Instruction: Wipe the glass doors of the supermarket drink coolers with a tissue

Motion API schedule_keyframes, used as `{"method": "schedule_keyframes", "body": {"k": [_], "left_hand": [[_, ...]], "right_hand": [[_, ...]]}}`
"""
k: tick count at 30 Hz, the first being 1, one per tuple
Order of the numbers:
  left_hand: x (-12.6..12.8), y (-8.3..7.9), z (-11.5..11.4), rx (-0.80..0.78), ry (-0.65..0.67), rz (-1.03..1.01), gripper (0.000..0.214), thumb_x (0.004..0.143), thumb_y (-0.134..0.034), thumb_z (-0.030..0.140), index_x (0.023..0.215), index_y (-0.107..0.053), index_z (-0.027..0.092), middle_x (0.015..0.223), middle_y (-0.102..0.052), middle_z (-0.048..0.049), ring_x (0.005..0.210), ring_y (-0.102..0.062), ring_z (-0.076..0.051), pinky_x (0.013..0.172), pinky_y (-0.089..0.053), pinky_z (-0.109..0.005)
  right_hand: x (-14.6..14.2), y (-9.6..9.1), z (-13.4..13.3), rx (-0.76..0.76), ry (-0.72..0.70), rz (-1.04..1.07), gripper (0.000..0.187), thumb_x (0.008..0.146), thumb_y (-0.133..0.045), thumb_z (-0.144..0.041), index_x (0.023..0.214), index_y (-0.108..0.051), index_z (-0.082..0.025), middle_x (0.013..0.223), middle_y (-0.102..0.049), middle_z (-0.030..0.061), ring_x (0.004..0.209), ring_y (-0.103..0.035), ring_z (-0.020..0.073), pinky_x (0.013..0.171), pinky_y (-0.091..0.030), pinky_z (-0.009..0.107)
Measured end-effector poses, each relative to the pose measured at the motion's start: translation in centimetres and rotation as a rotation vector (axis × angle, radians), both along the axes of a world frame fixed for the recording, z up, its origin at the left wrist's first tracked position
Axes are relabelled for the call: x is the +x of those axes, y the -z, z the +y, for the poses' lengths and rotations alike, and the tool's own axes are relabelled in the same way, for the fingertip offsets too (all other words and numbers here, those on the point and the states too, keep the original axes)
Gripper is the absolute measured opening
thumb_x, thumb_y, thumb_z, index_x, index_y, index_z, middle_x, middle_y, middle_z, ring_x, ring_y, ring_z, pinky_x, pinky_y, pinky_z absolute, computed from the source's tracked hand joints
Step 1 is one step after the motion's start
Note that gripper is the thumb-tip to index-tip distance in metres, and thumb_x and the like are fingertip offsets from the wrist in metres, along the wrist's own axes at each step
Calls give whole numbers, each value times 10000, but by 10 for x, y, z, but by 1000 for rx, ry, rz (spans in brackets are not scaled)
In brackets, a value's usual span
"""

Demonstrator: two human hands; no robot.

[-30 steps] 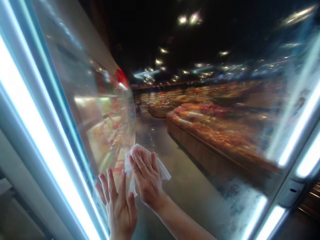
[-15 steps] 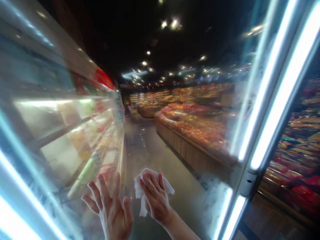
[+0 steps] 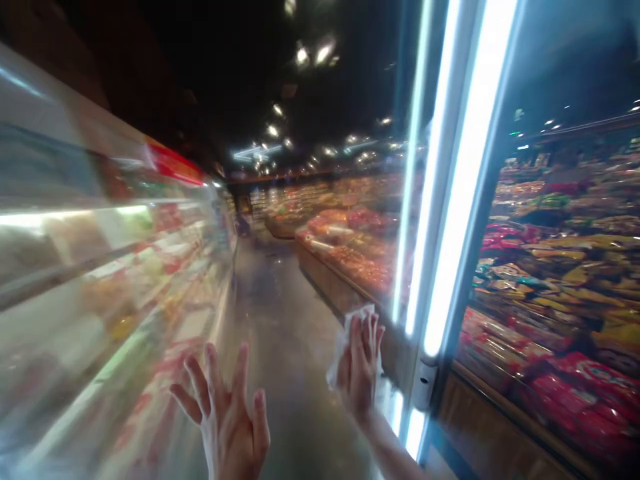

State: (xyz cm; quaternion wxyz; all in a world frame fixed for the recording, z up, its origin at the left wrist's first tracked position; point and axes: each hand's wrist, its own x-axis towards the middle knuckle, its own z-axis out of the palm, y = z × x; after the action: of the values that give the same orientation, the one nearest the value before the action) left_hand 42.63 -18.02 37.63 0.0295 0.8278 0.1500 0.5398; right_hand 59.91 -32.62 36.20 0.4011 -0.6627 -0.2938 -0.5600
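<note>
I face a glass cooler door (image 3: 300, 280) that reflects a shop aisle. My left hand (image 3: 227, 417) lies flat on the glass at the lower middle, fingers spread, holding nothing. My right hand (image 3: 360, 367) presses a crumpled white cloth (image 3: 343, 347) against the glass close to the door's lit right edge; its fingers are stretched flat over the cloth.
A bright vertical light strip (image 3: 460, 173) runs along the door frame at the right, with a small latch (image 3: 424, 385) low on it. Beyond it, shelves hold several colourful snack packets (image 3: 555, 287). The left side of the glass shows blurred shelves.
My right hand slid the cloth rightwards across the glass, from beside my left hand to the door's lit edge. The view swung right, bringing the packet shelves into sight.
</note>
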Motion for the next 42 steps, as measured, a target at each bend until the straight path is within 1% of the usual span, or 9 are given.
{"method": "schedule_keyframes", "body": {"k": [4, 6, 9, 11, 17, 24, 30, 36, 42], "left_hand": [[15, -5, -19, -11, 29, 20, 766, 983, -478, 214, 1620, -110, 426, 1749, 27, -3, 1599, 79, -367, 1240, 52, -728], [22, -4, -27, -27, 41, 33, 756, 977, -498, 225, 1611, -146, 438, 1749, -6, 6, 1601, 51, -368, 1250, 21, -722], [27, -2, -31, -37, 28, 47, 763, 970, -514, 236, 1609, -146, 430, 1749, -21, 2, 1600, 40, -376, 1249, 4, -729], [28, -2, -31, -15, 9, 41, 782, 969, -505, 224, 1617, -115, 423, 1749, 6, -7, 1598, 55, -380, 1243, 13, -735], [26, 0, -29, 12, -18, 31, 777, 970, -497, 210, 1621, -125, 416, 1749, 26, -13, 1598, 61, -380, 1241, 19, -736], [17, 10, -11, 27, -37, 72, 721, 981, -498, 224, 1605, -198, 423, 1720, -215, -32, 1603, -43, -369, 1232, 34, -752], [-4, 7, 13, -64, -116, 4, 750, 990, -475, 233, 1620, -105, 401, 1741, -121, -44, 1601, -31, -383, 1235, 2, -757], [-26, 25, 46, -85, -177, -44, 703, 996, -436, 205, 1622, -166, 380, 1743, -103, -48, 1605, -57, -349, 1266, -82, -707], [-51, 35, 82, -91, -164, -50, 661, 1003, -429, 219, 1612, -223, 374, 1738, -137, -37, 1608, -51, -323, 1277, -76, -682]], "right_hand": [[33, -52, -21, 144, -33, 49, 644, 1043, -353, -141, 1651, -173, -251, 1693, -264, 128, 1582, -178, 330, 1238, -229, 695], [33, -37, -23, 98, -48, 34, 651, 1037, -356, -131, 1651, -172, -240, 1689, -274, 134, 1580, -186, 332, 1231, -253, 696], [21, 19, -21, 7, -22, 28, 680, 1006, -377, -82, 1647, -185, -199, 1686, -283, 139, 1583, -182, 311, 1245, -248, 675], [20, 38, -21, -4, -9, 18, 684, 994, -376, -67, 1644, -201, -193, 1687, -282, 134, 1582, -189, 304, 1249, -249, 668], [41, -25, -27, 117, -58, 15, 664, 1018, -367, -113, 1650, -195, -227, 1687, -278, 144, 1565, -242, 347, 1210, -326, 680], [5, 16, 4, 29, -67, 18, 685, 996, -396, -56, 1641, -225, -209, 1674, -299, 160, 1569, -217, 350, 1201, -252, 749], [0, -46, 32, 74, -128, 18, 664, 1015, -385, -101, 1647, -205, -202, 1684, -270, 155, 1578, -186, 333, 1237, -201, 707], [-58, -27, 95, -442, -348, -385, 695, 935, -390, -8, 1611, -303, -144, 1570, -499, 73, 1557, -277, 165, 1314, -191, 405], [-89, -102, 149, -383, -332, -312, 627, 990, -366, -59, 1609, -288, -111, 1627, -401, 131, 1586, -197, 235, 1309, -176, 561]]}}
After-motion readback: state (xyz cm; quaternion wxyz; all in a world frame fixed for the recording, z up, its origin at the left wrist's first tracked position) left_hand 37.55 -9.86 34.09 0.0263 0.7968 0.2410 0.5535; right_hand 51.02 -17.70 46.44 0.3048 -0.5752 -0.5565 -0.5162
